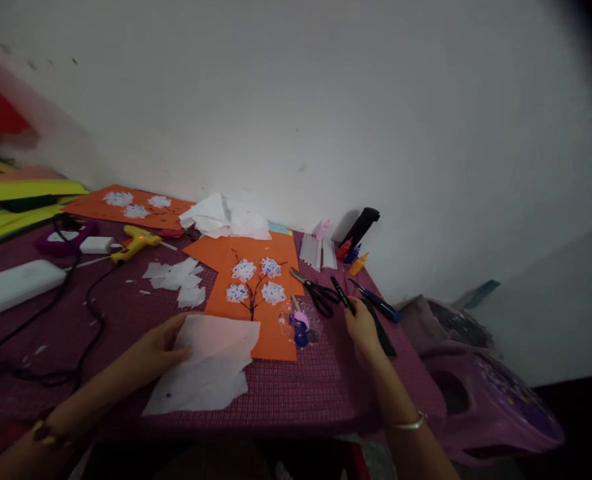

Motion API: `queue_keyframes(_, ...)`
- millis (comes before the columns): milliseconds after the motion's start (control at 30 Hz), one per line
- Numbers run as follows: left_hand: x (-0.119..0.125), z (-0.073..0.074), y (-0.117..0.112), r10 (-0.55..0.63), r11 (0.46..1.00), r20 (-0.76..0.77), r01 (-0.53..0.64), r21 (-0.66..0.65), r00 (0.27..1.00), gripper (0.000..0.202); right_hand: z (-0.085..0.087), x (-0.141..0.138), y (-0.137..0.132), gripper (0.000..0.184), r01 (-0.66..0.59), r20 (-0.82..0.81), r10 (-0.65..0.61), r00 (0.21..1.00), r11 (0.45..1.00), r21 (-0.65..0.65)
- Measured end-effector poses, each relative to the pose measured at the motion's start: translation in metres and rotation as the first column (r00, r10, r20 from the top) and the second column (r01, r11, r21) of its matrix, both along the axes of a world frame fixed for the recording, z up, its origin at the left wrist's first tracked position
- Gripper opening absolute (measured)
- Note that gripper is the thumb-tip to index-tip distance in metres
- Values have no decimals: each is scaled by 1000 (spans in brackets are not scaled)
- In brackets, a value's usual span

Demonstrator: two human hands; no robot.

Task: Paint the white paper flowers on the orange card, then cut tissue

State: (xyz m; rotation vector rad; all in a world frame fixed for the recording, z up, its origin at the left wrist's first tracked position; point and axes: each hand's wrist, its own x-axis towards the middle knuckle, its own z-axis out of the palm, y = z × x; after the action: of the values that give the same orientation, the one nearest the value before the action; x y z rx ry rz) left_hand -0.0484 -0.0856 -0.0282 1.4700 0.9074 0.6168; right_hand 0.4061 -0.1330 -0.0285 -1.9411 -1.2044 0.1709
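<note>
My left hand (pixel 169 350) grips the left edge of a torn sheet of white tissue paper (pixel 211 367), thumb on top. The sheet overlaps the lower left of an orange card (pixel 273 340) that bears a dark drawn branch and several white and purple paper flowers (pixel 273 293). At the right side of the table, my right hand (pixel 361 327) has its fingers closed round a black marker (pixel 343 295). Black-handled scissors (pixel 321 297) lie left of the marker. Between card and right hand sits a clear palette (pixel 301 330) with purple and pink paint.
A yellow glue gun (pixel 136 243) and its black cord (pixel 93 313) lie left, near a white power strip (pixel 19 287). White paper scraps (pixel 179 280) are scattered nearby. Small paint bottles (pixel 359 263), a blue cutter (pixel 381 305) and a purple plastic chair (pixel 481 400) are right.
</note>
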Motion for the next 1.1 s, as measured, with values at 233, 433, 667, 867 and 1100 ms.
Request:
queue_keyframes(233,3,10,-6,79,997,62,-78,-9,995,48,11,9,31,36,124,135,-109,985,987,-106)
queue_keyframes(433,4,13,-14,175,970,118,-150,-192,977,51,16,-45,15,34,-60,102,66,993,996,-65)
queue_keyframes(667,14,27,-44,331,863,288,-165,-478,899,62,30,-166,-62,54,-583,-487,616,619,776,241)
queue_keyframes(867,26,45,-58,420,801,371,-147,-580,828,73,22,-221,-78,67,-565,-759,567,319,757,329)
queue_keyframes(1100,36,33,-59,471,810,307,-269,-521,827,58,10,-222,-88,52,-302,-890,365,273,911,281)
